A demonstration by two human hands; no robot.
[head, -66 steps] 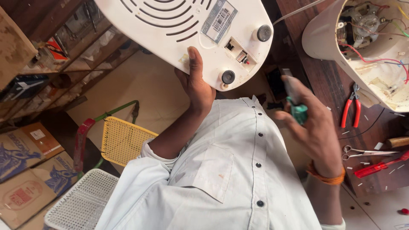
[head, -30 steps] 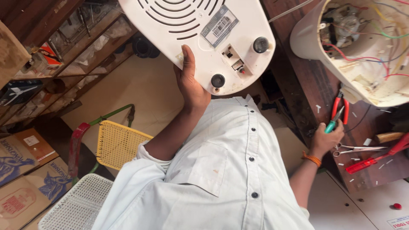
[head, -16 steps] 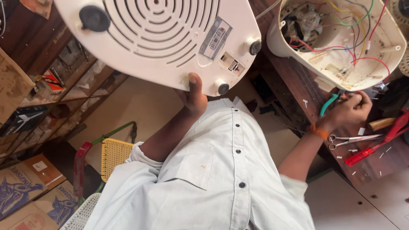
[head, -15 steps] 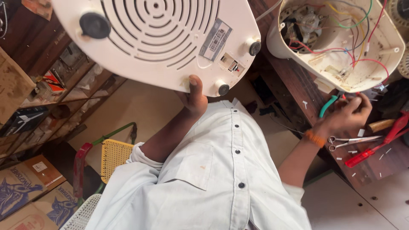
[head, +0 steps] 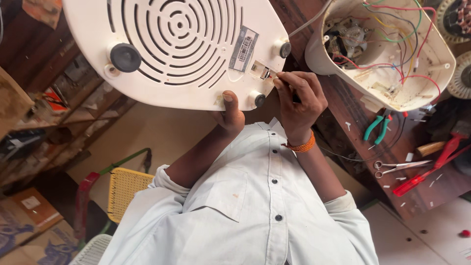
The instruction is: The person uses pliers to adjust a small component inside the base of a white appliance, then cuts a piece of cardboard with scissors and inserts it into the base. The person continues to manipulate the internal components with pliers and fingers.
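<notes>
**Both hands on the white base plate**

The left hand (head: 229,112) grips the near rim of the white base plate (head: 176,49), thumb pressed flat on its underside beside a small rubber foot (head: 259,100), holding the plate up and tilted toward the camera. The right hand (head: 298,100) is curled closed around a slim dark tool that is mostly hidden; what kind of tool cannot be told. Its fingertips sit at the small square opening (head: 260,71) near the plate's right edge, just right of the label. That opening lies above and slightly left of the right hand, and the right hand is the nearer one. Right of the plate, on the bench (head: 358,142), stand an open white housing (head: 382,49) with coloured wires, green pliers (head: 377,126) and scissors (head: 400,167).
</notes>
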